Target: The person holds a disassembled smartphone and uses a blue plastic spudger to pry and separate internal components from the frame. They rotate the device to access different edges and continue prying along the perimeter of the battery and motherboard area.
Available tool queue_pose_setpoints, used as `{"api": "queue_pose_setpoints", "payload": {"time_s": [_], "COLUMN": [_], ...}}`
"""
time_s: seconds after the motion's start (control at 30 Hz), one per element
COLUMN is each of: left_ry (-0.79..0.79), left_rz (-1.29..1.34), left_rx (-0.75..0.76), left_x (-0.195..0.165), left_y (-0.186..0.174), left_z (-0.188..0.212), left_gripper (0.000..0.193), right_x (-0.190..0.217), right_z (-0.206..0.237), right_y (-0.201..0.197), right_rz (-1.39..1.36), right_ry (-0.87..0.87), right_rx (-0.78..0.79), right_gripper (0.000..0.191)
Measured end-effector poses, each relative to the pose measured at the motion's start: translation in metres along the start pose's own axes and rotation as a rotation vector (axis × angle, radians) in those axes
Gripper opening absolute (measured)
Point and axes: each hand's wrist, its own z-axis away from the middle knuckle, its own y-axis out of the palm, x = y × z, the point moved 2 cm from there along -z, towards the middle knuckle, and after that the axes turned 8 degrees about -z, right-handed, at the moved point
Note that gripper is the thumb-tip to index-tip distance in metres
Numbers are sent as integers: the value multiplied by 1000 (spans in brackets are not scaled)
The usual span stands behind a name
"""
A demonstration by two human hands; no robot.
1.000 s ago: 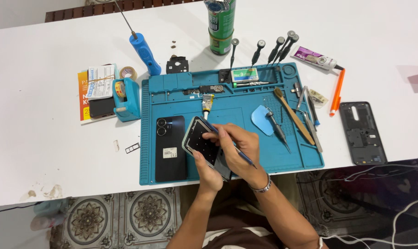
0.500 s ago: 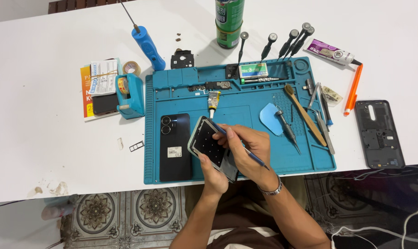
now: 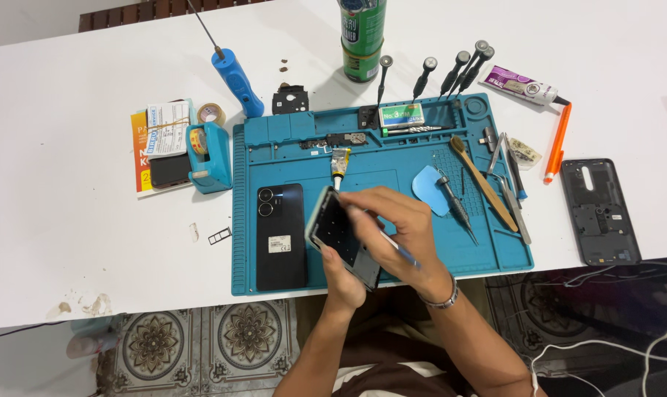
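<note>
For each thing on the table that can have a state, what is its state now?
Opened phone: tilted, held in left hand.
Thin tool: held in right hand, tip at the phone.
Black phone: flat on blue mat, back up.
Back cover: off, inside up, on the table.
Glue tube: lying on the mat.
Green can: upright.

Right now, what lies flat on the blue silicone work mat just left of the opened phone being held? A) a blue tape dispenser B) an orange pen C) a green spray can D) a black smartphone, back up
D: a black smartphone lies back up, camera lenses showing, on the blue silicone work mat left of the opened phone gripped by the left hand.
</note>
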Motion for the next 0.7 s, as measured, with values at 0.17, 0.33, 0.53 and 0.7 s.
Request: {"api": "queue_pose_setpoints", "payload": {"time_s": [0.17,0.33,0.53,0.7], "left_ry": [50,93,119,81], "left_rz": [-84,-127,-177,-91], "left_rx": [7,16,-10,7], "left_x": [-3,-5,-6,-4], "left_y": [2,2,3,4], "left_z": [-3,-5,-6,-6], "left_gripper": [88,87,86,86], "right_x": [0,0,2,-1], "right_z": [-4,-4,1,1], "right_y": [2,6,15,17], "right_rz": [109,136,226,133], "right_ry": [-37,10,-35,2], "right_rx": [-27,-69,-112,-134], "right_gripper": [18,23,18,15]}}
